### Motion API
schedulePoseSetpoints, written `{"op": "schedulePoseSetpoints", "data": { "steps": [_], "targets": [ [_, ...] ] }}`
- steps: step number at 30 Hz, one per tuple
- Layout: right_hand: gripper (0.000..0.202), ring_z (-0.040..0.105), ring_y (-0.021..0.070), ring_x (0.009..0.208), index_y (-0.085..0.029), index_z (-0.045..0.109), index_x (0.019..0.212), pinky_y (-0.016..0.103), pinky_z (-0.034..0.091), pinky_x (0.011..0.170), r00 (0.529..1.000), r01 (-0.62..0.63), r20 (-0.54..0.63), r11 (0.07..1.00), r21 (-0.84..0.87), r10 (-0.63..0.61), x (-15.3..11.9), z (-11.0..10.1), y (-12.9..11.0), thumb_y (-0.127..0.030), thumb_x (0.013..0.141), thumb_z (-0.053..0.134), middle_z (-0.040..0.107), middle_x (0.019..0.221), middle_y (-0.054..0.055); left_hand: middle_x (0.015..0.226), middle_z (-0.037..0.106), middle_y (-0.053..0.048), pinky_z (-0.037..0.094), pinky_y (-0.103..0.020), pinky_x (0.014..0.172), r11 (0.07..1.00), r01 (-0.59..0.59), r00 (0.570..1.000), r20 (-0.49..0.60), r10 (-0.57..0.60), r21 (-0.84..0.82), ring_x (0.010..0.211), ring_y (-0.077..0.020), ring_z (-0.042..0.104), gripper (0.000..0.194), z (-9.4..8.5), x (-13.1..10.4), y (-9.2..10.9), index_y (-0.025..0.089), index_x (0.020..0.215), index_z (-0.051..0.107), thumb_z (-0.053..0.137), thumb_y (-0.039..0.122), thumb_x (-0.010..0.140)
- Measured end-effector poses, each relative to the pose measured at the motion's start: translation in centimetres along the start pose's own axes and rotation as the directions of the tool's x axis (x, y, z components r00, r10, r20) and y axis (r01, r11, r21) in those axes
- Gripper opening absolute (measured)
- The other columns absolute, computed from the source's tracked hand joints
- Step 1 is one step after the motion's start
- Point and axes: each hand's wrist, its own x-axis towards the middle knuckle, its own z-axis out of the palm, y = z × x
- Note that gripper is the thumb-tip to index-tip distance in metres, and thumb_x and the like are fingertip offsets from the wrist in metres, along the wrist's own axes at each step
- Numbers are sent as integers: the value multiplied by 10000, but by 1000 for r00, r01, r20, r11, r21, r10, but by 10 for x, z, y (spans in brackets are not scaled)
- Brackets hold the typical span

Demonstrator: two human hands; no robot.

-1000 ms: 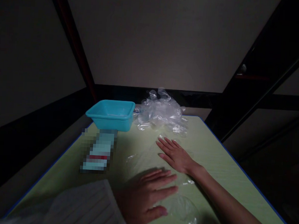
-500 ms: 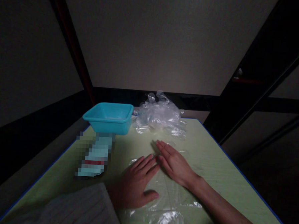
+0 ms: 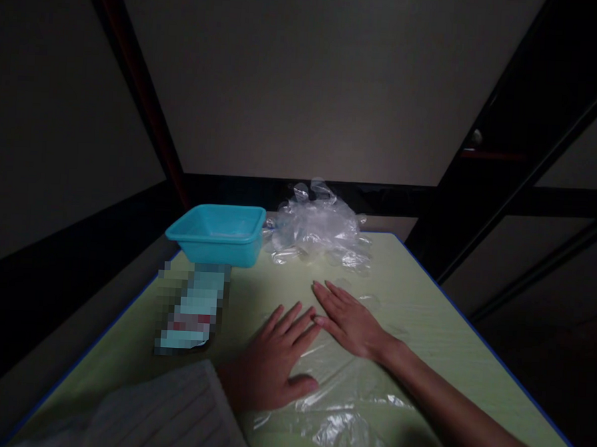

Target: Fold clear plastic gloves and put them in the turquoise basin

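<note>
A clear disposable plastic glove (image 3: 350, 379) lies spread over the pale green table, wrinkled toward the near edge. My left hand (image 3: 276, 362) rests flat on its left part, fingers spread and the thumb pointing right. On its upper part lies my right hand (image 3: 348, 319), palm down with fingers stretched out. The right thumb is close to the left fingertips; whether they touch I cannot tell. Some of the glove's fingers show faintly beyond my right hand. Neither hand grips anything.
A heap of clear plastic gloves (image 3: 318, 228) sits at the table's far edge. Left of it stands a turquoise plastic basin (image 3: 222, 249). In front of the basin is a blurred-out teal package (image 3: 194, 308). The table (image 3: 446, 364) has a blue edge.
My right fingers have spread slightly, and the left fingers have opened a little wider. The plastic under them shows new wrinkles. Basin and heap stay put.
</note>
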Motion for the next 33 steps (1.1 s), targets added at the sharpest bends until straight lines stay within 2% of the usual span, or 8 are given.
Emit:
{"op": "schedulePoseSetpoints", "data": {
  "steps": [5,10,17,25,30,33],
  "targets": [
    [682,183,274,1362,-78,287,1413,438,226,1113,998,-67,-4,996,-53,67,-2,-2,20,-548,931,182,257,1469,117,1518,138,-84,86,-556,1095,999,34,999,37,-33,-7,1388,-307,45,731,-2,-5,-1,190,1422,239,562,427,811],
    [674,203,271,1358,-132,285,1420,460,241,1099,992,-127,-26,989,-71,125,-3,-2,34,-572,922,170,266,1468,93,1521,122,-73,95,-589,1079,999,29,999,43,-28,-28,1384,-328,29,757,0,-17,-8,229,1425,227,593,429,793],
    [687,182,265,1364,-186,250,1431,483,211,1094,978,-207,-11,972,-112,207,-5,-2,43,-612,903,138,219,1487,60,1526,75,-40,52,-562,1095,998,56,994,96,-52,-38,1385,-318,-6,778,-2,-20,-9,252,1433,203,573,498,794],
    [698,143,252,1371,-162,248,1431,471,192,1102,974,-219,30,969,-116,224,-6,-7,46,-608,904,148,201,1490,74,1524,103,-37,66,-558,1099,997,39,997,68,-34,-68,1386,-321,17,789,-4,-20,-12,255,1430,214,585,511,782],
    [636,230,271,1352,-111,329,1398,499,218,1089,968,-240,-106,961,-135,226,-4,-14,41,-527,933,205,271,1463,130,1518,139,-58,96,-562,1095,997,49,998,45,-47,-62,1384,-328,47,809,-6,-20,-20,232,1420,251,622,496,751],
    [588,276,270,1337,-51,369,1368,479,228,1096,961,-206,-207,974,-97,183,-1,-19,26,-439,947,237,319,1436,170,1510,169,-98,135,-553,1096,996,40,998,-36,-43,-76,1381,-328,85,812,-3,-17,-23,187,1406,284,641,468,734]
  ]
}}
